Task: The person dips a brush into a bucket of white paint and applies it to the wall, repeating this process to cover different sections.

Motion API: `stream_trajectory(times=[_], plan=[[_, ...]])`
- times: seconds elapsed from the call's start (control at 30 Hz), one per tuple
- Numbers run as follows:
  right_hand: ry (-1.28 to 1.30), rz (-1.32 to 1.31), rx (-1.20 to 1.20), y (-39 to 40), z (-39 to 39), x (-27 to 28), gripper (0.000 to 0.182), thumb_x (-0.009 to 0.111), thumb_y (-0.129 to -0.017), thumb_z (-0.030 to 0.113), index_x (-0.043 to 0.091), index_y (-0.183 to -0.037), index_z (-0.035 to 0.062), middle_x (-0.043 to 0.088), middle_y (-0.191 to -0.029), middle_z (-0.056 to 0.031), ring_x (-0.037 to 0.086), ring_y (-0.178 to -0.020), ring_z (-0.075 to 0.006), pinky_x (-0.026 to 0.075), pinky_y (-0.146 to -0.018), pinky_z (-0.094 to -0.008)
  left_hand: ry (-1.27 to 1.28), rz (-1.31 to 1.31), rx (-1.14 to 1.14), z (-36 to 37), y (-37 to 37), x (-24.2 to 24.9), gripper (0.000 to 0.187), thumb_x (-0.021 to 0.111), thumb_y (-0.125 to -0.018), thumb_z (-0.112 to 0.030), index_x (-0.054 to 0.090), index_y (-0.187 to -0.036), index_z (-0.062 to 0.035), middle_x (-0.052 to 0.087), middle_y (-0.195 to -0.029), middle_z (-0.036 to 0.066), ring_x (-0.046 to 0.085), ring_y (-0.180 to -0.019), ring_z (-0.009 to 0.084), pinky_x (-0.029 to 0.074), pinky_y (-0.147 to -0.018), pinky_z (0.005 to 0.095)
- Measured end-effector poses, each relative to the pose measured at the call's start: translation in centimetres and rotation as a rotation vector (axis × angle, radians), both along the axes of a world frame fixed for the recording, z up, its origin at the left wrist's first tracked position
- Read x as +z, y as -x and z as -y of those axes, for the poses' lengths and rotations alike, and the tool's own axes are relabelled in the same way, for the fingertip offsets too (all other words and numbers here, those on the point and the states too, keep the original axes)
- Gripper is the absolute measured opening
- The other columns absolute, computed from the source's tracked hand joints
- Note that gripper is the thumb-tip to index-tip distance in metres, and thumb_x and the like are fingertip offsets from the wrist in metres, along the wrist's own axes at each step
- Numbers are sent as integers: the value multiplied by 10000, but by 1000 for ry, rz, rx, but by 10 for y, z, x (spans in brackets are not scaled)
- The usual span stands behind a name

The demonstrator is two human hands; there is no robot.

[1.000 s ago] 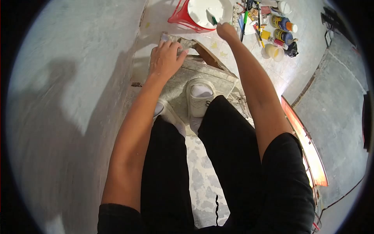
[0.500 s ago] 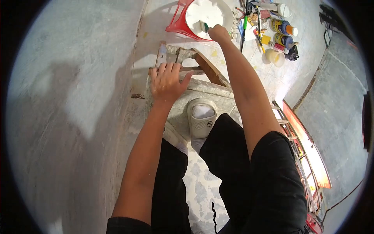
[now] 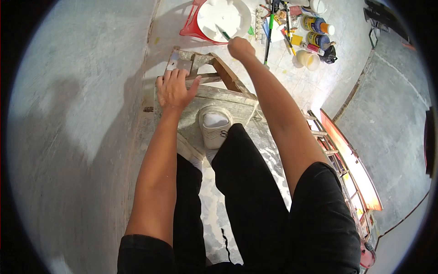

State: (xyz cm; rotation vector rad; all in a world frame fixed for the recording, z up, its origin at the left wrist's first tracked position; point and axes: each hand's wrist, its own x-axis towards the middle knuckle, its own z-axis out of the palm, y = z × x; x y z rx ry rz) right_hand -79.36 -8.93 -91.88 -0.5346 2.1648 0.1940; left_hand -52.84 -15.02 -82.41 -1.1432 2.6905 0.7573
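In the head view, a green-handled brush (image 3: 224,33) is gripped in the clenched fingers of the right hand (image 3: 242,49), its bristles held at the white contents of the round basin (image 3: 249,20) at twelve o'clock. The left hand (image 3: 173,91) is laid, fingers spread, on the worn wooden stand (image 3: 228,94) between ten and eleven o'clock. Jars (image 3: 312,23) are seen between one and two.

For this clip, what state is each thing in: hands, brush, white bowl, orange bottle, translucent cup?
Left hand: fingers spread, laid on the wooden frame
Right hand: closed on the brush handle
Brush: held, head at the white contents; depth unclear
White bowl: uncovered, holding white contents
Orange bottle: white cap on
Translucent cup: uncovered
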Motion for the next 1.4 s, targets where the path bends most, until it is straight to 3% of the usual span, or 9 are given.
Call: stream_trajectory(times=[0.23,0.33,0.47,0.73,0.87,1.07,1.27,1.37,1.4], plan=[[60,-75,379,-43,-4,-15,249,557,-934,164,765,-1022,59,764,-1050,-144,754,-970,-261,600,-758,-418,33,6,5,3,7,0,371,629,-916,-519,690,-958,-155,670,-962,22,590,-991,237,377,-897,401],[159,-119,503,-51,-10,-30,224,571,-910,147,780,-950,78,770,-951,-126,761,-895,-265,595,-705,-412,15,46,6,-1,8,3,338,652,-905,-486,688,-950,-153,670,-954,22,590,-990,235,379,-894,397],[217,-98,594,-46,-8,-13,203,598,-890,138,799,-877,119,770,-889,-119,764,-847,-268,593,-677,-403,39,39,15,0,10,5,301,687,-892,-446,684,-936,-148,661,-925,20,587,-978,233,381,-881,389],[196,-98,639,-9,-10,-5,168,614,-848,128,775,-866,85,764,-886,-147,760,-813,-313,597,-678,-444,65,-14,36,-4,5,5,292,692,-888,-436,672,-913,-146,661,-906,9,584,-945,226,382,-872,382],[155,-36,690,3,-9,3,236,594,-947,250,770,-935,92,762,-950,-137,757,-882,-300,598,-720,-445,62,-14,48,-5,3,4,290,694,-880,-435,673,-916,-148,666,-915,11,583,-941,223,382,-864,383],[124,-65,556,14,-18,14,360,559,-995,366,754,-984,64,754,-975,-162,737,-945,-338,581,-797,-484,88,-37,48,-6,1,0,319,660,-892,-465,676,-900,-147,672,-906,24,578,-930,228,372,-854,388],[232,21,153,32,-31,-5,464,522,-1000,415,749,-997,10,734,-1056,-232,700,-1011,-397,534,-899,-467,92,-50,52,-6,1,-2,272,704,-873,-424,673,-888,-154,667,-898,5,587,-917,229,374,-857,383],[349,79,-21,34,-55,-72,484,539,-989,434,735,-964,-8,725,-920,-247,715,-907,-393,554,-777,-523,92,-72,59,-6,1,-2,266,709,-871,-419,671,-872,-155,663,-889,4,586,-912,232,371,-852,387],[346,82,-20,29,-54,-66,484,539,-989,434,735,-964,-8,725,-920,-247,715,-907,-393,554,-777,-523,88,-70,61,-7,0,-1,266,709,-871,-419,671,-872,-155,663,-889,4,586,-912,232,371,-852,387]])
